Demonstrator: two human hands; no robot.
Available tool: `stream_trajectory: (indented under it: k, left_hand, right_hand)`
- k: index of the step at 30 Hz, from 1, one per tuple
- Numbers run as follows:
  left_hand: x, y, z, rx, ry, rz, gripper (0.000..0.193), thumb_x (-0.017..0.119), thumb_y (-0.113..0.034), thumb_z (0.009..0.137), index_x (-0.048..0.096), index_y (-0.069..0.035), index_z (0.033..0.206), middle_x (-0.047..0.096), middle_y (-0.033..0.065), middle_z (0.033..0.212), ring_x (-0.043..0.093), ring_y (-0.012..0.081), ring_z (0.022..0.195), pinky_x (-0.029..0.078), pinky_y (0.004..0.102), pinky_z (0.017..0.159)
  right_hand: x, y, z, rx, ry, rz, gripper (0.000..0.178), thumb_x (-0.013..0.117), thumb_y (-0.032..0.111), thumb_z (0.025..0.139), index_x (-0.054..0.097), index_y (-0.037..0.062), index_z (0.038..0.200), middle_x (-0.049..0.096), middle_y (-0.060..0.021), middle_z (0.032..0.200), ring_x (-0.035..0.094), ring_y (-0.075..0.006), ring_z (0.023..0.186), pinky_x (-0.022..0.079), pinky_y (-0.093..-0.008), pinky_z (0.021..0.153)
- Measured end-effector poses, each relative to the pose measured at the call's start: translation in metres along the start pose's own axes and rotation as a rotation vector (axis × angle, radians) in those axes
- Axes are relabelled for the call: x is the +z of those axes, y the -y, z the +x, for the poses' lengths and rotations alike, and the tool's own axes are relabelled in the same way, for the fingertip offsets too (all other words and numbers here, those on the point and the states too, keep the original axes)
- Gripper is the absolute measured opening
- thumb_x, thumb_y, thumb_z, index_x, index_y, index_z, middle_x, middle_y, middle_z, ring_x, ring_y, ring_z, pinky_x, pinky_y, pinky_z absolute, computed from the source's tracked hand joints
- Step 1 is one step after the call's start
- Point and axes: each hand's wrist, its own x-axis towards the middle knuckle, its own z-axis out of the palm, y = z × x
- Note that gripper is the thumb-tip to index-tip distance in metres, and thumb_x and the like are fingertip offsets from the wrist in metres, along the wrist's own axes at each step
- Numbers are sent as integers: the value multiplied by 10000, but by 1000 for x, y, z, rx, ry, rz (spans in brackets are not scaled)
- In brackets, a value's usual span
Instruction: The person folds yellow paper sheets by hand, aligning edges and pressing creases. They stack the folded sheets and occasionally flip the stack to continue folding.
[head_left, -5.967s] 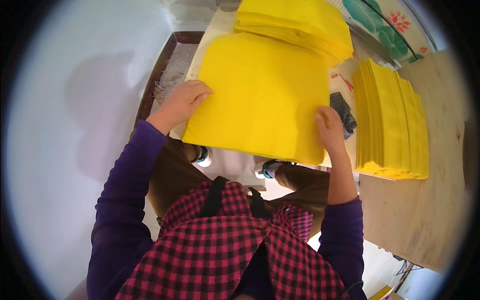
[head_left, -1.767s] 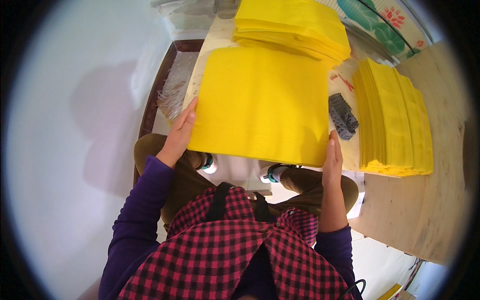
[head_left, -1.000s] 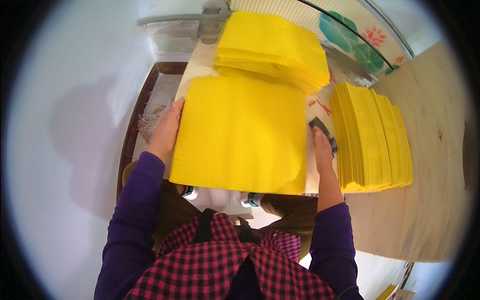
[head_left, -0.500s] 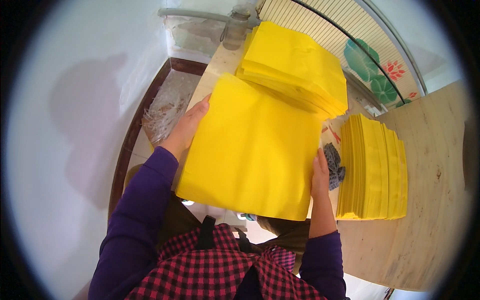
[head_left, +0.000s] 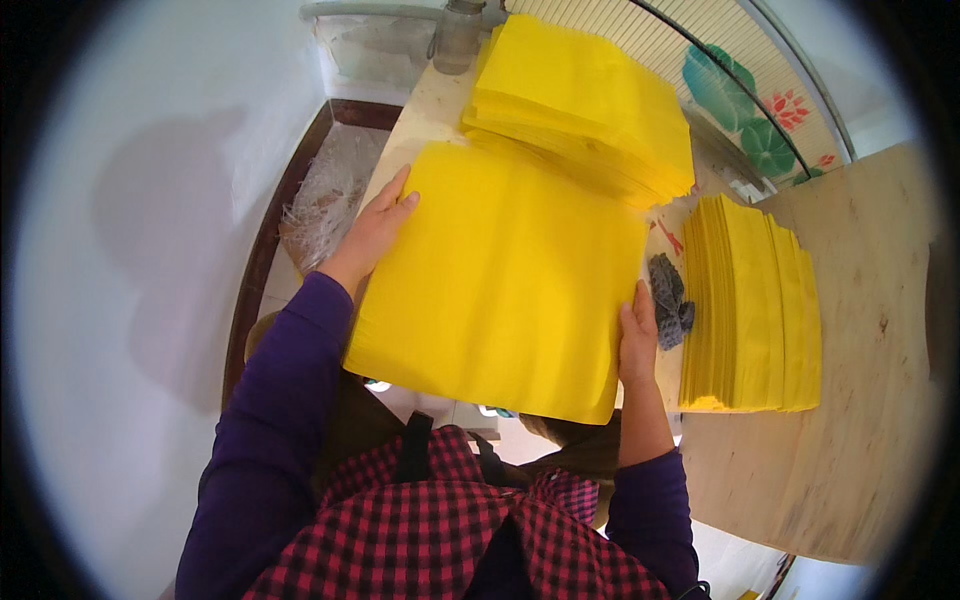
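One pale wall (head_left: pixel 110 430) rose at the left, and beside it some clear, stringy plastic (head_left: pixel 330 190) lay in the far corner. Next came the person's left hand (head_left: pixel 375 232), its fingers stretched along the left edge of the near yellow stack (head_left: pixel 500 285), the thumb over its top; how firmly they gripped could not be told. A see-through jar (head_left: pixel 458 40) stood beyond. The near stack lay between both hands, its near edge reaching past the pale tabletop (head_left: pixel 425 115), its far edge just below another yellow pile (head_left: pixel 585 90). At its right edge was the right hand (head_left: pixel 638 335), thumb apart from nearly straight fingers, whose hold was likewise unclear. Just right of that hand lay a crumpled grey cloth (head_left: pixel 667 300), with a small red item (head_left: pixel 670 237) farther off. Rightmost were a tall yellow pile (head_left: pixel 755 310) and a broad wooden board (head_left: pixel 860 400).
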Motion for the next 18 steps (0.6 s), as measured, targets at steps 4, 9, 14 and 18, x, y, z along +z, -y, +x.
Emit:
stream_trajectory:
  k: [4, 9, 14, 18]
  left_hand:
    - [0, 4, 2, 21, -5, -24, 579, 484, -308, 993, 304, -18, 1460, 337, 159, 1495, 311, 229, 1382, 238, 282, 1113]
    - [-2, 8, -2, 79, 28, -23, 593, 415, -389, 1009, 317, -8, 1453, 340, 148, 1495, 296, 216, 1389, 211, 282, 1125]
    - [-5, 1, -5, 70, 16, 47, 624, 360, -433, 1016, 301, 8, 1452, 336, 145, 1496, 294, 214, 1388, 199, 292, 1132]
    - [1, -2, -10, 117, 28, 171, 625, 354, -433, 1017, 288, 5, 1459, 335, 147, 1495, 294, 218, 1387, 200, 298, 1131]
  right_hand:
    - [-7, 1, -1, -20, -10, -110, 538, 421, 169, 1007, 229, -24, 1472, 250, -154, 1535, 272, -243, 1402, 243, -317, 1121]
    - [-9, 6, -3, -23, -51, -101, 560, 429, 255, 1017, 244, -11, 1472, 272, -141, 1528, 298, -238, 1388, 261, -314, 1113]
    - [-1, 11, -8, -16, -40, -96, 566, 437, 287, 1014, 268, -7, 1467, 286, -134, 1521, 302, -229, 1382, 263, -312, 1112]
    - [-1, 11, -9, -19, -50, -94, 580, 456, 306, 1006, 282, -6, 1463, 299, -140, 1514, 309, -236, 1380, 265, -317, 1112]
